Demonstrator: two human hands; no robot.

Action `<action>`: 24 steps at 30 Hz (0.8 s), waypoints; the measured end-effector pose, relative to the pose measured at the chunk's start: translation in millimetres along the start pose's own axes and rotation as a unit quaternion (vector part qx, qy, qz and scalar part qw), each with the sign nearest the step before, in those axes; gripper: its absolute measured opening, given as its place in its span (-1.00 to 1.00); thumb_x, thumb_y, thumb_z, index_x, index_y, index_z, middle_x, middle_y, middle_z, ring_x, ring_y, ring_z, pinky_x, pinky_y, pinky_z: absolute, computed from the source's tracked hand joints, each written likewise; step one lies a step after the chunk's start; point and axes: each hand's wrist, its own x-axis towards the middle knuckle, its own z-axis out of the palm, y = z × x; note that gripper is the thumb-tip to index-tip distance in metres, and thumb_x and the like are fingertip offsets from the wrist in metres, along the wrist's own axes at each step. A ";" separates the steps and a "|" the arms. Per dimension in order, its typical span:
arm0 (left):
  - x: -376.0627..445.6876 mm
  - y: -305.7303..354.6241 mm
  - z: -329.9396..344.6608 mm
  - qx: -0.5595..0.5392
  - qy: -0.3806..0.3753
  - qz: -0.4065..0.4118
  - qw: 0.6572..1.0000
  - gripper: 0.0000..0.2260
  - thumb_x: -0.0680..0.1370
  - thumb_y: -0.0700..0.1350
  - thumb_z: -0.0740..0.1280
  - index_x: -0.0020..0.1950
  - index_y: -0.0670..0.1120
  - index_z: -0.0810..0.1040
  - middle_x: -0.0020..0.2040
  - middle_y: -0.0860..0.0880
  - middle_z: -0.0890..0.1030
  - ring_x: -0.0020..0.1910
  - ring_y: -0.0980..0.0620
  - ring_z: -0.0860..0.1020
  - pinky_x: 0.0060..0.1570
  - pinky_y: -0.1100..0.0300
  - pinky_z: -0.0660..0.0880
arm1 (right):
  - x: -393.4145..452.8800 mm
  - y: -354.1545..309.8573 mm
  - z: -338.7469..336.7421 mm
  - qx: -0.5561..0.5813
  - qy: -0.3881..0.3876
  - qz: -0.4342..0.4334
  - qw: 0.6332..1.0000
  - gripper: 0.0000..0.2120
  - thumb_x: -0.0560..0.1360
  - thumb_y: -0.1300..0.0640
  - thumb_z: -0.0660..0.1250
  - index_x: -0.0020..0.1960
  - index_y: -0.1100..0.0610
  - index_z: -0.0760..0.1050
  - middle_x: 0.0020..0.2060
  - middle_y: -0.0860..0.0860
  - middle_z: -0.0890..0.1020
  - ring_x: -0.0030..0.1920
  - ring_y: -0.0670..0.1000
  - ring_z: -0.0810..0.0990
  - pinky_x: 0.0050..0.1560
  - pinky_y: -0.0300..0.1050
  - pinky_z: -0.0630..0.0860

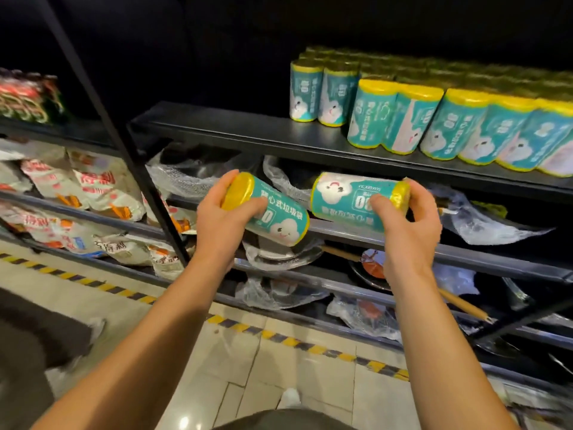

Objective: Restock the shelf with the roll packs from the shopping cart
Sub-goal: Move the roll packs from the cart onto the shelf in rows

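Packs, one per hand: left hand (221, 214) grips the left pack (273, 209), right hand (403, 221) clasps the right pack (350, 198), both tilted sideways below the shelf (235, 127) of upright packs (465, 125).

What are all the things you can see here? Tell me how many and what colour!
Roll packs on shelf: many, too many to count, teal with yellow ends, standing on the top black shelf.
Held roll packs: two, teal and yellow, one in the left hand, one in the right.
Snack bags: several, white and red, left shelves.
Plastic-wrapped pans: several, dark, lower shelves.
Floor tape: one strip, yellow and black, along the shelving.
Left hand: gripping a pack.
Right hand: gripping a pack.
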 end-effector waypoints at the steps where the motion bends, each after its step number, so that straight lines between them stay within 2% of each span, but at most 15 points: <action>1: 12.6 3.0 2.6 0.012 -0.003 0.012 1.000 -0.42 0.36 -0.14 0.56 0.36 0.09 0.54 0.14 0.05 0.62 0.06 0.09 0.64 -0.10 0.27 0.59 | 8.8 -0.8 6.8 -0.001 0.008 -0.001 1.000 -0.51 0.39 0.11 0.54 0.28 -0.08 0.53 0.14 -0.14 0.60 0.00 -0.27 0.61 -0.01 -0.26 0.57; 4: 49.0 12.4 11.7 0.023 -0.008 0.040 0.999 -0.44 0.42 -0.19 0.53 0.39 0.08 0.52 0.13 0.09 0.59 -0.03 0.22 0.61 -0.21 0.42 0.51 | 34.3 -2.9 25.1 -0.003 0.020 -0.001 1.000 -0.47 0.34 0.04 0.54 0.29 -0.14 0.53 0.17 -0.12 0.61 0.11 -0.12 0.63 0.12 -0.10 0.61; 6: 71.3 17.4 17.2 0.022 -0.015 0.045 0.999 -0.44 0.41 -0.17 0.55 0.38 0.10 0.53 0.12 0.11 0.61 -0.02 0.23 0.63 -0.17 0.37 0.54 | 47.0 -5.8 36.8 -0.013 0.021 -0.006 1.000 -0.47 0.35 0.04 0.53 0.30 -0.14 0.53 0.17 -0.12 0.60 0.12 -0.09 0.64 0.11 -0.08 0.62; 9: 102.9 23.0 26.7 0.029 -0.022 0.053 0.998 -0.43 0.38 -0.14 0.56 0.35 0.14 0.54 0.14 0.11 0.62 0.05 0.14 0.64 -0.06 0.21 0.60 | 62.1 -9.0 51.4 -0.027 0.025 -0.010 0.999 -0.48 0.38 0.07 0.53 0.30 -0.13 0.52 0.16 -0.14 0.59 0.10 -0.13 0.63 0.08 -0.09 0.64; 12: 131.4 28.6 38.7 0.057 -0.027 0.100 0.993 -0.41 0.35 -0.12 0.56 0.35 0.12 0.54 0.15 0.16 0.59 0.09 0.17 0.60 0.01 0.20 0.58 | 76.1 -9.2 66.0 -0.050 0.041 -0.016 0.998 -0.47 0.35 0.04 0.53 0.29 -0.14 0.52 0.17 -0.15 0.58 0.12 -0.14 0.61 0.14 -0.03 0.63; 15: 166.4 33.4 52.4 0.084 -0.046 0.154 0.983 -0.37 0.34 -0.11 0.57 0.38 0.08 0.51 0.23 0.13 0.56 0.16 0.17 0.56 0.08 0.31 0.52 | 85.4 -9.0 78.9 -0.076 0.061 -0.029 0.995 -0.42 0.30 -0.01 0.53 0.30 -0.15 0.52 0.21 -0.17 0.56 0.17 -0.14 0.58 0.19 0.01 0.60; 18: 205.8 36.0 67.5 0.116 -0.073 0.193 0.972 -0.34 0.36 -0.12 0.59 0.42 0.02 0.45 0.21 0.16 0.49 0.10 0.25 0.50 0.00 0.52 0.39 | 91.2 -5.2 90.8 -0.094 0.083 -0.045 0.991 -0.43 0.34 0.04 0.55 0.32 -0.14 0.51 0.24 -0.17 0.53 0.19 -0.15 0.55 0.21 0.02 0.58; 20: 231.6 38.3 77.2 0.143 -0.101 0.214 0.961 -0.32 0.33 -0.09 0.60 0.38 0.01 0.39 0.15 0.15 0.46 0.03 0.25 0.48 -0.05 0.50 0.37 | 94.0 -4.4 101.3 -0.103 0.105 -0.053 0.988 -0.41 0.30 0.00 0.54 0.32 -0.15 0.51 0.24 -0.16 0.54 0.21 -0.13 0.55 0.22 0.05 0.58; 22: 256.0 40.3 86.9 0.170 -0.139 0.233 0.947 -0.38 0.30 -0.07 0.61 0.28 0.00 0.42 0.09 0.14 0.48 -0.03 0.27 0.49 -0.13 0.52 0.34 | 96.9 -6.4 112.2 -0.111 0.127 -0.059 0.984 -0.39 0.26 -0.04 0.53 0.31 -0.15 0.52 0.24 -0.16 0.55 0.22 -0.13 0.55 0.24 0.05 0.56; 24: 275.6 39.7 96.8 0.199 -0.177 0.261 0.928 -0.43 0.26 0.00 0.57 0.22 -0.02 0.49 0.11 0.06 0.53 0.00 0.19 0.51 -0.06 0.46 0.39 | 99.4 -11.4 120.9 -0.126 0.141 -0.070 0.979 -0.42 0.28 -0.01 0.55 0.29 -0.14 0.54 0.23 -0.17 0.55 0.23 -0.14 0.54 0.27 0.03 0.55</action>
